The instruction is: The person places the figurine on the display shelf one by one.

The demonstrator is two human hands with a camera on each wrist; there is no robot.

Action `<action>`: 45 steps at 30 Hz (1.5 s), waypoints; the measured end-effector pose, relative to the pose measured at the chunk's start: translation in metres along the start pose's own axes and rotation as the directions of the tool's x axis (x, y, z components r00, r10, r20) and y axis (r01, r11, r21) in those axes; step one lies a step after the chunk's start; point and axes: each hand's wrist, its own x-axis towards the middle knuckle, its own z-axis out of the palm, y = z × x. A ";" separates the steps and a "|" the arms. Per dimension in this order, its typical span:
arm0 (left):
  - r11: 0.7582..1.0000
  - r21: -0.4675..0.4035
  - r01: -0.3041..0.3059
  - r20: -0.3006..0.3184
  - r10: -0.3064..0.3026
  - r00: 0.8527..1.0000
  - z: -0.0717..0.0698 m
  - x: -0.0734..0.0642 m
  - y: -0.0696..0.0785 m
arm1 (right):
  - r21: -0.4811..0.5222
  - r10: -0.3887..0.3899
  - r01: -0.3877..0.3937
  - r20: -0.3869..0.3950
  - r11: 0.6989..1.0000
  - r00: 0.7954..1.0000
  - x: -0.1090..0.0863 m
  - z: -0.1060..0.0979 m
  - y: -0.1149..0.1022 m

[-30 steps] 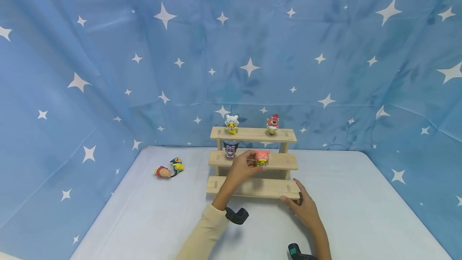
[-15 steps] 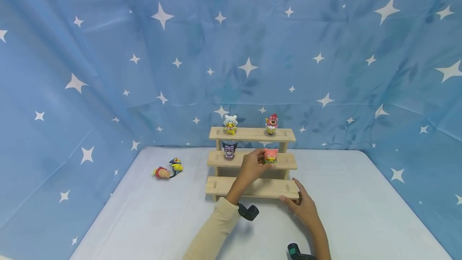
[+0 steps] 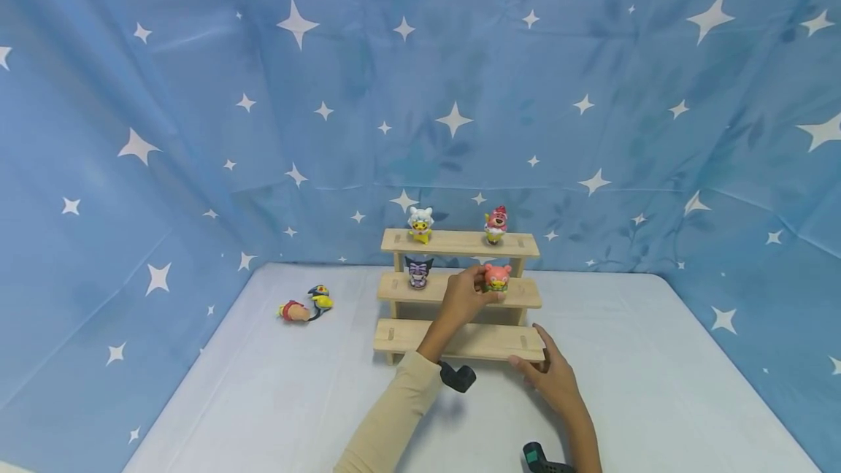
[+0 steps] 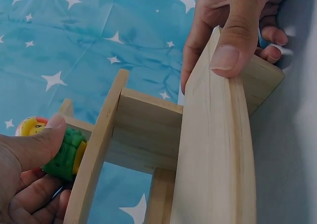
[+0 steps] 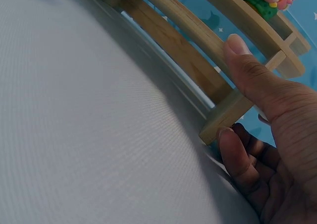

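Note:
My left hand (image 3: 462, 301) pinches a small figurine (image 3: 497, 278) with a pink eared hood and a yellow face, at the right part of the middle board of a three-step wooden display stand (image 3: 486, 341). In the left wrist view, the figurine's green back (image 4: 64, 157) shows between thumb and fingers, right at the board. My right hand (image 3: 555, 382) grips the right end of the lowest board, thumb (image 5: 242, 60) on top and fingers below. A purple figurine with black pointed ears (image 3: 418, 273) stands on the middle board's left.
On the top board stand a white-hooded yellow figurine (image 3: 420, 225) and a pink bear-hooded figurine (image 3: 496, 225). Two more figurines, one red and tan (image 3: 295, 311) and one yellow and dark blue (image 3: 321, 302), lie on the white table (image 3: 263, 400) at left. A blue starry curtain (image 3: 328, 152) hangs behind.
My left hand has moved the pink-hooded figurine rightward along the middle board, and its hood stands more upright. The right hand keeps its grip on the lowest board.

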 end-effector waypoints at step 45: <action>1.000 0.024 -0.015 -0.004 0.015 1.000 -0.005 0.002 -0.001 | -0.016 -0.004 0.004 0.001 1.000 1.000 -0.001 -0.001 -0.004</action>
